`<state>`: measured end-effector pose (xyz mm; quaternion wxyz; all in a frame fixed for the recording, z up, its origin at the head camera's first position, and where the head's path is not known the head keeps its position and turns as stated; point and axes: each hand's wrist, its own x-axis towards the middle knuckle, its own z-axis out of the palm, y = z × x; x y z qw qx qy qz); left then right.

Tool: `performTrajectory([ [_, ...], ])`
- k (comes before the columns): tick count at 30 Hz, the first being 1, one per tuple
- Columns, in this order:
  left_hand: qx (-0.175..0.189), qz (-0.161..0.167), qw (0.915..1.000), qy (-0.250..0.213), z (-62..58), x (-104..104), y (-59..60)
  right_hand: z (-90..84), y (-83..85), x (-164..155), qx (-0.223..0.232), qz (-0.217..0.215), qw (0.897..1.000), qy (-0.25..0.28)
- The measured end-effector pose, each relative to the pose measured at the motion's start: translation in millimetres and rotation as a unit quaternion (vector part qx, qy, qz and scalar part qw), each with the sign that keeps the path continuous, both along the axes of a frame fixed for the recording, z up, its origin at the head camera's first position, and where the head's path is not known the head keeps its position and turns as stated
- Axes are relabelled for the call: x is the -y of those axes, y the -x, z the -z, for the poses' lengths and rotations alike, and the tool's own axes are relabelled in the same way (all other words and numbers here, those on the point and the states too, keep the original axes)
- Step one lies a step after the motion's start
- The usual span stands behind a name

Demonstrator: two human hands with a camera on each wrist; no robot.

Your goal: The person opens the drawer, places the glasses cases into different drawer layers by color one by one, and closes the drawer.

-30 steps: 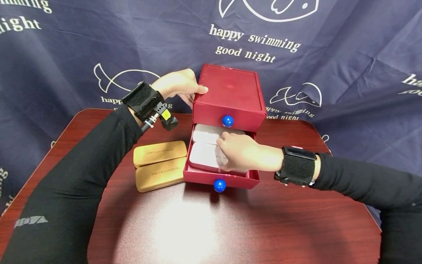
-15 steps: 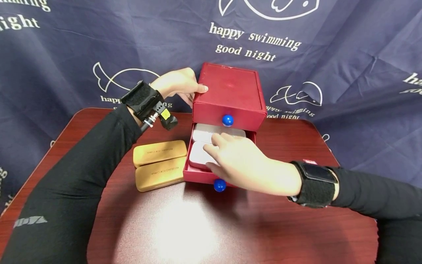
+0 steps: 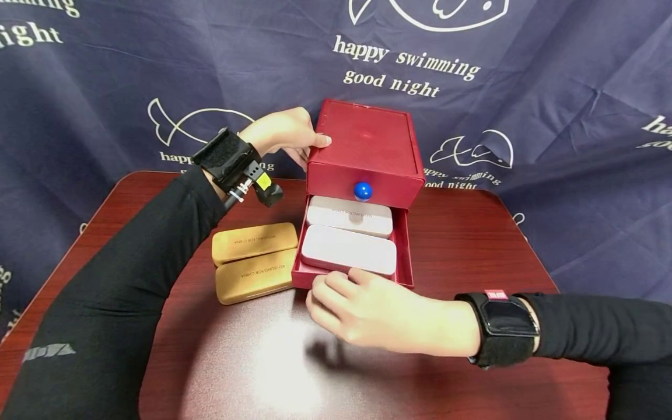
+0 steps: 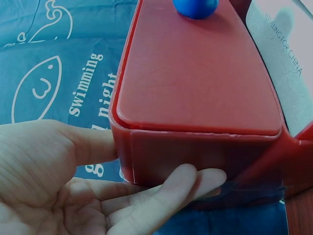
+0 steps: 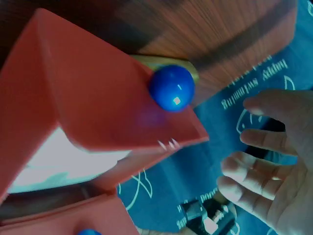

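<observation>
A red two-drawer box (image 3: 367,137) stands at the back of the table. My left hand (image 3: 286,131) holds its left side, thumb on the top edge and fingers against the side wall. Its lower drawer (image 5: 98,93) is pulled out, with one white tin case (image 3: 349,213) behind another white tin case (image 3: 349,249) inside. My right hand (image 3: 373,312) hovers in front of that drawer, empty, fingers loosely bent. In the head view it hides the lower blue knob (image 5: 171,88); the right wrist view shows the fingers apart from the knob.
Two gold tin cases, a rear gold case (image 3: 254,242) and a front gold case (image 3: 257,277), lie left of the drawer. The closed upper drawer has a blue knob (image 3: 363,191). A navy curtain (image 3: 236,58) hangs behind the wooden table (image 3: 472,233).
My right hand has let go of the front white case, left it in the drawer and drawn back toward me, past the drawer front. The left hand has stayed on the box.
</observation>
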<state>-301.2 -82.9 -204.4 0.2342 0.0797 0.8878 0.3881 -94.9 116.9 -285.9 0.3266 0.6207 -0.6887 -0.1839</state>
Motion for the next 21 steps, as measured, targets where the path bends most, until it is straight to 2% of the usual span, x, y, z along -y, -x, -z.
performTrajectory([
  [4,-0.002,-0.001,1.0,0.002,0.1,0.0,0.4,12.2,-2.7,-2.2,-0.023,-0.003,0.999,-0.033],
  [13,0.0,-0.005,1.0,-0.003,1.2,0.1,0.5,33.0,-0.3,-8.9,-0.056,0.03,0.994,-0.087],
  [21,-0.006,0.003,1.0,0.001,-0.1,1.7,0.5,43.9,7.1,-11.1,-0.079,0.042,0.993,-0.078],
])
